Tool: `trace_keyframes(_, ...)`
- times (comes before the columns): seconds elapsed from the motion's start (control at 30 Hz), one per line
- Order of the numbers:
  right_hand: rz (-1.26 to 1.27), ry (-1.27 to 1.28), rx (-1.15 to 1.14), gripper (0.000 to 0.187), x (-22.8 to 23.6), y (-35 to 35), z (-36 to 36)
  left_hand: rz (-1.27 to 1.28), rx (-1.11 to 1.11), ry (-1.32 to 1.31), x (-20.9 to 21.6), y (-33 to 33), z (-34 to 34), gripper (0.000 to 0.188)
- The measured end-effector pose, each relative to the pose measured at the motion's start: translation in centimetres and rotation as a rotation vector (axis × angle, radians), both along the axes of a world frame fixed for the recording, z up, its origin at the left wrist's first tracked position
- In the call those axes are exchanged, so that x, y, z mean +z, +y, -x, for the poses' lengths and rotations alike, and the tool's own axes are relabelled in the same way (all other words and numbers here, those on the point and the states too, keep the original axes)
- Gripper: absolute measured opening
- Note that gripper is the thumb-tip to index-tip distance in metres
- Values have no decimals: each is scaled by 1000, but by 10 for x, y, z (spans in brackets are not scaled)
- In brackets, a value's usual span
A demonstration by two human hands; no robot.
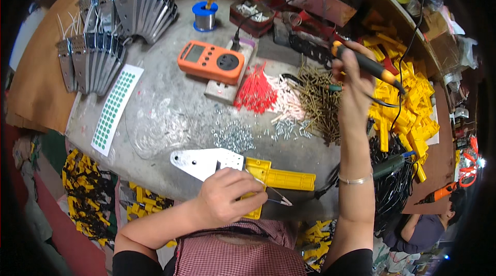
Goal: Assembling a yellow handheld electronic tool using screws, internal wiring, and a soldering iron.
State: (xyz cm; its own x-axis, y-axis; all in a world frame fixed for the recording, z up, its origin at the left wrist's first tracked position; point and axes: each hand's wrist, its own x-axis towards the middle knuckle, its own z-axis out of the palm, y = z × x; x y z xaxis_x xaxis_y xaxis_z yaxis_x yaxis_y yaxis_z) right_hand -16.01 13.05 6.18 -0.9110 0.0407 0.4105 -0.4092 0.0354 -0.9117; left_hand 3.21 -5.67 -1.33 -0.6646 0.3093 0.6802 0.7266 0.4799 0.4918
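My right hand (354, 72) is raised over the right side of the table, closed around the black and orange handle of a soldering iron (374, 67). A cord trails from the handle's rear end; the working tip is hard to make out. Close to the front edge, my left hand (232, 196) is closed with its fingertips pinched on thin wires (279, 197), whose ends stick out to the right. Beneath and beside that hand are a yellow plastic housing (289, 178) and a pale metal plate (199, 164) with holes. My fingers hide where these parts meet.
An orange meter (212, 62) stands behind heaps of red parts (257, 90), brass-coloured pieces (320, 100) and small screws (232, 136). A solder spool (204, 17) is farther back. Metal plates (139, 7) stand left; yellow housings (403, 105) pile up right. Another person (421, 232) is lower right.
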Motion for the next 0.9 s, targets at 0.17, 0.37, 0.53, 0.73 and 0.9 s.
trace_keyframes(0.17, -170, 284, 40, 23, -52, -24, 96, -52, 36, -175, 2, 8, -2, 19)
trace_keyframes(0.37, -612, 77, -40, 27, -103, 33, 127, -136, 73, -193, -7, 4, 10, 19)
trace_keyframes(0.53, -836, -466, 506, 18, -2, 44, -65, -156, 129, -179, -7, -3, 12, 20)
trace_keyframes(0.73, -869, -89, 425, 14, -26, 34, -158, -3, 58, -86, -2, -3, 18, 27)
trace_keyframes(0.9, -420, -604, 524, 10, -33, 24, -153, 53, 49, -54, 2, -4, 17, 28)
